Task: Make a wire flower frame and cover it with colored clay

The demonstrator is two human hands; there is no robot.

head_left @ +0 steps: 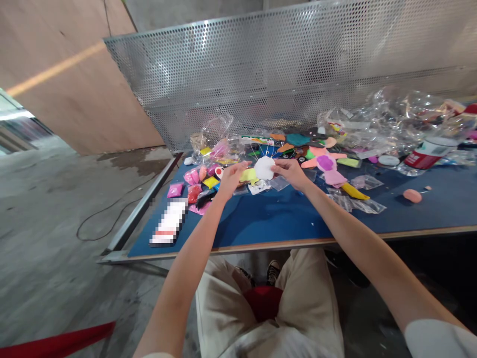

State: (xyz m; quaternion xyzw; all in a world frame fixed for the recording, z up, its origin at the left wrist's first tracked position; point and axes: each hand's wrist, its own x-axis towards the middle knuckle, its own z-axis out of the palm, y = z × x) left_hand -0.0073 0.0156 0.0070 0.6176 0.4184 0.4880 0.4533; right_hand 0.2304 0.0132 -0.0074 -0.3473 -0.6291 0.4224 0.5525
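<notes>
Between my hands, above the blue table, is a white round piece [264, 168] with thin wire-like strands standing up from its top. My right hand [291, 172] pinches its right edge between thumb and fingers. At its left side a yellow-green soft piece [249, 175] meets it; whether the two are joined I cannot tell. My left hand [231, 180] is closed at the left end of that yellow-green piece. A red-and-white eye-like disc [219, 172] shows just beyond my left fingers. Below the white piece lies a crumpled white scrap [260, 187].
Small pink, red and yellow packets [175, 189] and a blurred-out white phone-like rectangle [169, 222] lie left. A pink figure [328, 166] with a yellow tail lies right, near a red-and-white tub [428, 153] and clear plastic bags [402, 114]. A perforated metal panel [238, 74] stands behind.
</notes>
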